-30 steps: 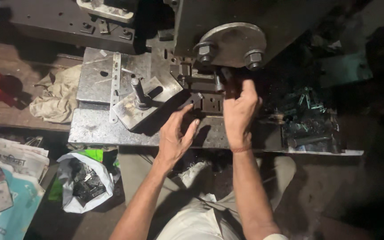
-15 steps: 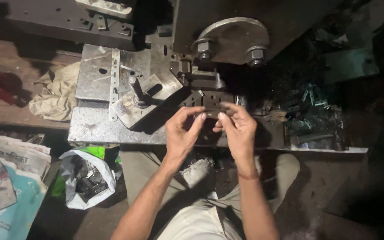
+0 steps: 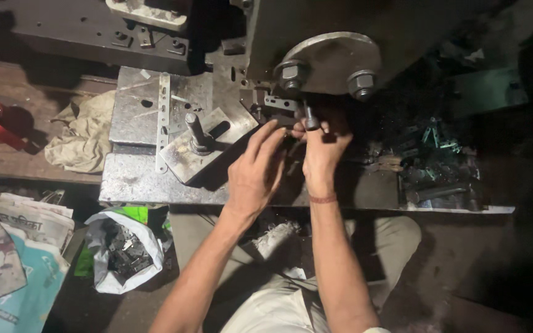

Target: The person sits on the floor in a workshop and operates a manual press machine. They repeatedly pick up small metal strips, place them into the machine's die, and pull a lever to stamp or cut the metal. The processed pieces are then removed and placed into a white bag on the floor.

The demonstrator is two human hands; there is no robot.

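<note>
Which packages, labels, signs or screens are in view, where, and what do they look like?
White plastic bag: floor, lower left, open, crumpled, holding small dark metal parts.
Green packet: tucked behind that bag, bright green.
Printed sacks: far lower left, stacked flat, white and light blue.
No signs or screens.

One head-worn camera looks steeply down (close in) at the steel press bed (image 3: 137, 179).
</note>
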